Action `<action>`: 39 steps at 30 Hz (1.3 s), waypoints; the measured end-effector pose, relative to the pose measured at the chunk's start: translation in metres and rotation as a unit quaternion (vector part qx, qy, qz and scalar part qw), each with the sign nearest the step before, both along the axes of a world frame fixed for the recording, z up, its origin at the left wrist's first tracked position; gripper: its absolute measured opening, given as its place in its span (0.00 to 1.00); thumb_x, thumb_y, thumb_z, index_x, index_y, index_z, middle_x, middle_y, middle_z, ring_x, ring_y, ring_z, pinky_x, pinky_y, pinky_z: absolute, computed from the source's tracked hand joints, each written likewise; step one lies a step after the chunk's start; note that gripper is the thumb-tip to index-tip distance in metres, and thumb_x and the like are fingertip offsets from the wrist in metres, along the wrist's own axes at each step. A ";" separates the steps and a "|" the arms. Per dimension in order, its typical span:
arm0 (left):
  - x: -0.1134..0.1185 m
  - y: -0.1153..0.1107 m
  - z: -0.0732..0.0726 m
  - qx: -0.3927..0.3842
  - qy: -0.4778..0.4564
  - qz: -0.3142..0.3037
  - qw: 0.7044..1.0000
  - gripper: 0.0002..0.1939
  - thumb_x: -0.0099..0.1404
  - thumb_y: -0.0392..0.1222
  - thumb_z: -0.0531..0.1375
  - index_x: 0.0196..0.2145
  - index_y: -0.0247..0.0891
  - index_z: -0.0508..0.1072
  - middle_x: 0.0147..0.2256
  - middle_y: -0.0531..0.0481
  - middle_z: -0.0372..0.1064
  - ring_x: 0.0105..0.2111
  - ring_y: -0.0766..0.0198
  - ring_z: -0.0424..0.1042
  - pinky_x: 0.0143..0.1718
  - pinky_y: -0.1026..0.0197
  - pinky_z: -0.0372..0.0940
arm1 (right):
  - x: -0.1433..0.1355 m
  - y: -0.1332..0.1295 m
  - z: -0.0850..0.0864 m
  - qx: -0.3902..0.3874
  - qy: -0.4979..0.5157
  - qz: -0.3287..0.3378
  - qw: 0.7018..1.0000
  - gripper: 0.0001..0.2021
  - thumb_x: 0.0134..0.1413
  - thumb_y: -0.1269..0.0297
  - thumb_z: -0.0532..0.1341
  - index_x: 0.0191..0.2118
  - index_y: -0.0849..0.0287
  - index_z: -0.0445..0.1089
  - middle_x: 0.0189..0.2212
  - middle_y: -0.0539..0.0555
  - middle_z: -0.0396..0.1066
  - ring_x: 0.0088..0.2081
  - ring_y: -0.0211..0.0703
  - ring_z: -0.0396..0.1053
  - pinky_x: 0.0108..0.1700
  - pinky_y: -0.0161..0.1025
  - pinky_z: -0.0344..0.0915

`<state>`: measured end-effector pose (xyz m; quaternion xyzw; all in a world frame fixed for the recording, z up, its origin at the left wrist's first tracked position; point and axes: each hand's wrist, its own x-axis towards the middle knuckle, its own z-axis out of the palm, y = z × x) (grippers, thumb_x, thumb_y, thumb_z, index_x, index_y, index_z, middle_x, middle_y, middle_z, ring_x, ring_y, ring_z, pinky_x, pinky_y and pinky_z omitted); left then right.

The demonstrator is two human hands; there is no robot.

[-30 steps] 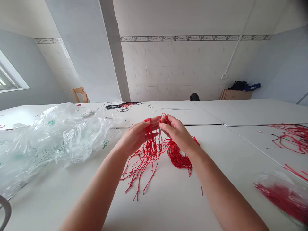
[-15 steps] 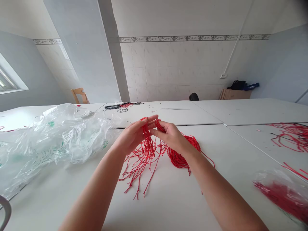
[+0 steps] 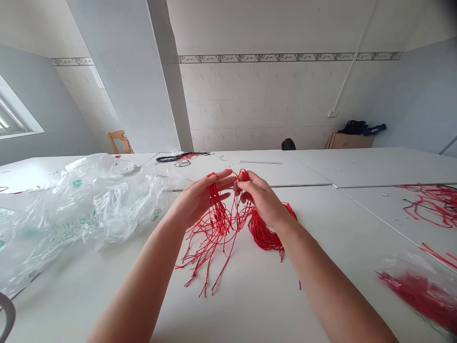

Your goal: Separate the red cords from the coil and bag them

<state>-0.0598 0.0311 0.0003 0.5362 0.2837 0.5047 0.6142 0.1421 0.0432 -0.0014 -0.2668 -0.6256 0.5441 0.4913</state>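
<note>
Over the table, my left hand (image 3: 200,195) holds a bundle of red braided cords (image 3: 218,214) looped between its thumb and fingers, the other fingers stretched toward the right. The knotted ends of these cords hang down and fan out on the white tabletop. Close beside it, my right hand (image 3: 257,193) pinches red cord loops (image 3: 243,175) between thumb and curled fingers. A strand runs between the fingertips of both hands. Below my right wrist lies a coiled pile of red cord (image 3: 266,233), partly hidden by the forearm.
Crumpled clear plastic bags (image 3: 107,200) cover the table's left side. A black and red cord bundle (image 3: 182,157) lies at the back. To the right are loose red cords (image 3: 435,202) and a plastic bag of red cord (image 3: 421,290). A seam crosses the white table (image 3: 332,238).
My right hand has closed its fingers and turned, now pinching loops higher up with a strand stretched toward my left hand. My left hand has barely moved.
</note>
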 end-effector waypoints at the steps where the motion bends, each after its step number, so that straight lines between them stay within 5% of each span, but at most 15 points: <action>1: -0.001 0.000 0.000 -0.002 0.003 0.007 1.000 0.21 0.74 0.51 0.61 0.58 0.41 0.80 0.62 0.39 0.73 0.66 0.43 0.65 0.64 0.45 0.64 | 0.000 0.001 0.000 -0.016 0.032 0.021 0.999 0.05 0.60 0.65 0.58 0.33 0.55 0.63 0.30 0.48 0.62 0.32 0.38 0.60 0.34 0.38 0.57; 6: -0.003 0.001 0.001 0.015 0.000 0.039 0.999 0.20 0.74 0.51 0.61 0.57 0.41 0.81 0.60 0.40 0.75 0.66 0.44 0.66 0.63 0.45 0.66 | -0.001 0.000 0.000 -0.078 0.041 0.096 0.991 0.07 0.63 0.60 0.58 0.34 0.55 0.64 0.23 0.43 0.43 0.25 0.36 0.39 0.29 0.40 0.42; 12: 0.001 -0.003 0.002 0.000 0.010 0.073 0.997 0.18 0.72 0.52 0.64 0.54 0.43 0.83 0.59 0.41 0.76 0.62 0.43 0.71 0.59 0.47 0.69 | -0.008 -0.006 -0.006 0.029 -0.131 0.038 0.990 0.15 0.56 0.52 0.72 0.40 0.53 0.70 0.27 0.44 0.54 0.27 0.36 0.47 0.30 0.40 0.44; 19: 0.004 -0.005 0.002 0.005 0.028 0.069 0.997 0.18 0.71 0.54 0.65 0.53 0.44 0.84 0.57 0.40 0.77 0.64 0.42 0.68 0.60 0.46 0.68 | -0.012 -0.004 -0.010 0.055 -0.137 0.029 0.989 0.13 0.57 0.54 0.70 0.37 0.54 0.69 0.28 0.45 0.59 0.27 0.36 0.49 0.30 0.40 0.47; 25: 0.001 -0.002 0.002 0.016 0.024 0.063 0.998 0.18 0.72 0.52 0.63 0.52 0.43 0.84 0.58 0.41 0.76 0.66 0.44 0.66 0.62 0.46 0.67 | -0.004 0.003 -0.004 -0.055 0.038 0.061 0.996 0.10 0.60 0.61 0.61 0.29 0.55 0.64 0.25 0.46 0.54 0.27 0.37 0.49 0.30 0.38 0.52; 32: -0.001 -0.001 0.002 0.019 0.029 0.059 0.998 0.18 0.72 0.52 0.62 0.53 0.44 0.84 0.61 0.42 0.74 0.67 0.44 0.63 0.62 0.46 0.66 | 0.000 0.012 0.003 -0.185 0.304 0.053 0.933 0.08 0.53 0.63 0.62 0.27 0.58 0.65 0.28 0.49 0.63 0.31 0.35 0.63 0.36 0.35 0.67; 36: -0.001 -0.001 0.003 0.023 0.033 0.056 0.998 0.19 0.73 0.53 0.62 0.54 0.45 0.83 0.62 0.42 0.73 0.68 0.44 0.62 0.63 0.45 0.65 | -0.002 0.009 0.000 -0.194 0.230 0.132 0.944 0.11 0.57 0.56 0.68 0.33 0.57 0.69 0.22 0.42 0.48 0.21 0.31 0.40 0.21 0.32 0.44; 39: 0.000 -0.001 0.002 0.036 0.034 0.040 0.998 0.19 0.73 0.54 0.61 0.54 0.44 0.83 0.61 0.42 0.74 0.66 0.43 0.64 0.63 0.44 0.64 | -0.006 0.001 -0.004 -0.118 0.083 0.121 0.982 0.12 0.58 0.54 0.70 0.38 0.55 0.71 0.22 0.42 0.46 0.23 0.33 0.40 0.23 0.36 0.42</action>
